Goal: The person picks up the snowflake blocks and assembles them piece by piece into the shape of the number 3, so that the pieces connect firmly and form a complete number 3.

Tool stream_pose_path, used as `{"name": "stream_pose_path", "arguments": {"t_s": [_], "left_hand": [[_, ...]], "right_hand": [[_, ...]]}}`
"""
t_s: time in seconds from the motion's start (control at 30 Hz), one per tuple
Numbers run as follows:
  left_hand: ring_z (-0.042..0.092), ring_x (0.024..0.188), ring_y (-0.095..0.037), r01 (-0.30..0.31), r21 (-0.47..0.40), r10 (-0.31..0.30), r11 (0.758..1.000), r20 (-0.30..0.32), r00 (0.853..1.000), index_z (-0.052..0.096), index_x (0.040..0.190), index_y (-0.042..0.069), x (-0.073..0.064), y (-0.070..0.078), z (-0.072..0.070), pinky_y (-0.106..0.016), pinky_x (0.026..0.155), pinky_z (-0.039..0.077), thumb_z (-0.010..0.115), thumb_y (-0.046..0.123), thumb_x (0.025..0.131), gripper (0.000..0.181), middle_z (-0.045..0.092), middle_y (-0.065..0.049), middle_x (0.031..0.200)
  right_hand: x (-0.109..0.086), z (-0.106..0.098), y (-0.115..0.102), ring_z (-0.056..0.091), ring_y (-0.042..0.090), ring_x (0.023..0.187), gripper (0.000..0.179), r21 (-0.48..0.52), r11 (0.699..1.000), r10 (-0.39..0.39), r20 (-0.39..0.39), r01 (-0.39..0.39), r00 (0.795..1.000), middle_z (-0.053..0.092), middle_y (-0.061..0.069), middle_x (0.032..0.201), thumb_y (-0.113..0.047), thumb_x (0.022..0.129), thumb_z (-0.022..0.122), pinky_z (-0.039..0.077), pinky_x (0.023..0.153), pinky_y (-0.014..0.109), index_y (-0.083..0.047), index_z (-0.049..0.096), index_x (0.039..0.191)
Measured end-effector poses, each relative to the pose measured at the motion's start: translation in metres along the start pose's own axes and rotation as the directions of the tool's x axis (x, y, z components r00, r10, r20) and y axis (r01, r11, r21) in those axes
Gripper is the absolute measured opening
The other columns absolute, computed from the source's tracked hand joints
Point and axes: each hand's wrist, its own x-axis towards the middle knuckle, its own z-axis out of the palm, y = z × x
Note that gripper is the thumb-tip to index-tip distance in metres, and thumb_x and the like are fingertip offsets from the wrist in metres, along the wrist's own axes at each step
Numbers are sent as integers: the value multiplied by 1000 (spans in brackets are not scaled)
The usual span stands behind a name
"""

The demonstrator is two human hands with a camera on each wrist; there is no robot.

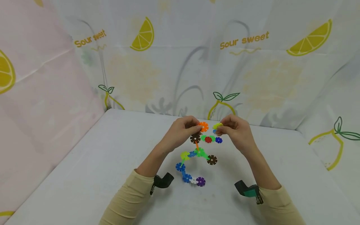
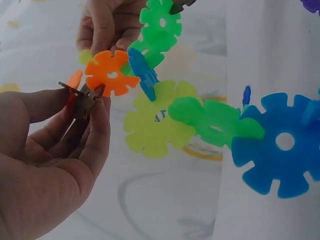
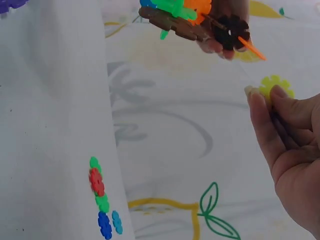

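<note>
My left hand (image 1: 180,132) pinches a brown snowflake disc (image 2: 86,102) at the top of a linked chain of notched plastic discs. Standing up from that grip is an orange disc (image 1: 203,127). Below hang a green disc (image 1: 199,152), a yellow disc (image 1: 185,156), a blue disc (image 1: 180,167) and a purple disc (image 1: 200,181) at the lower end; another brown disc (image 1: 212,160) ends a side branch. Between thumb and fingers, my right hand (image 1: 237,132) holds a loose yellow-green disc (image 3: 276,87), a short gap to the right of the orange disc.
Near the table's back edge lies a short row of joined discs, with a red disc (image 3: 97,182) between green ones and a dark blue disc (image 3: 105,226) at one end. A light blue disc (image 3: 117,222) lies beside it. Lemon-print cloth (image 1: 174,62) hangs behind the white table (image 1: 112,150).
</note>
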Motion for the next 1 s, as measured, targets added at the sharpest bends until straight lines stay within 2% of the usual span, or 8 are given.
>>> {"name": "stream_pose_path", "arguments": {"t_s": [0.1, 0.27, 0.43, 0.5, 0.6, 0.77, 1.0], "left_hand": [[69, 81, -20, -5, -24, 5, 1000, -3, 1000, 67, 102, 9, 0, 1, 1, -31, 73, 59, 63, 22, 98, 14, 71, -12, 94], [70, 78, -21, -6, -45, 6, 999, 3, 1000, 67, 101, 8, -1, 3, 3, -34, 72, 60, 63, 21, 98, 15, 72, -16, 95], [68, 75, -22, -13, -37, 13, 999, 7, 1000, 68, 100, 8, -3, 5, 4, -34, 70, 59, 64, 21, 98, 14, 71, -14, 90], [67, 74, -21, -23, -32, 23, 999, 9, 1000, 68, 100, 8, -3, 5, 4, -33, 69, 59, 64, 21, 98, 14, 71, -15, 89], [66, 73, -21, -36, -27, 36, 999, 12, 999, 69, 100, 8, -3, 4, 5, -33, 68, 58, 63, 21, 98, 14, 71, -17, 90], [66, 71, -21, -48, -34, 49, 998, 14, 999, 68, 100, 7, -3, 4, 6, -35, 67, 59, 63, 19, 98, 13, 71, -17, 89], [65, 69, -21, -30, -35, 30, 999, -7, 1000, 66, 96, 7, -4, 4, 9, -32, 64, 58, 62, 16, 99, 10, 69, -13, 85]], "right_hand": [[-2, 4, -6, 72, 15, 73, 6, 14, 999, -45, -22, 45, 999, 71, 20, 86, 3, 93, 64, 60, 72, 26, 8, 61, 94], [-4, 10, -10, 72, 20, 75, 5, 0, 992, -128, -38, 128, 991, 72, 22, 91, 4, 92, 65, 60, 74, 25, 9, 63, 92], [-5, 13, -11, 71, 18, 74, 5, -33, 975, -219, -42, 218, 975, 73, 24, 89, 7, 89, 67, 59, 73, 22, 11, 65, 87], [-5, 14, -10, 72, 18, 73, 2, -51, 968, -248, -43, 246, 968, 73, 22, 88, 9, 88, 67, 59, 73, 22, 9, 66, 86], [-5, 15, -8, 72, 21, 73, 9, -84, 956, -286, -38, 282, 958, 74, 19, 85, 13, 86, 66, 59, 72, 21, 5, 67, 83], [-5, 17, -9, 73, 26, 73, 16, -116, 943, -320, -45, 313, 946, 75, 17, 84, 15, 85, 65, 59, 71, 21, 1, 67, 79], [-5, 21, -10, 73, 23, 70, 17, -168, 928, -345, -53, 332, 937, 75, 18, 83, 16, 86, 65, 58, 69, 18, 2, 67, 75]]}}
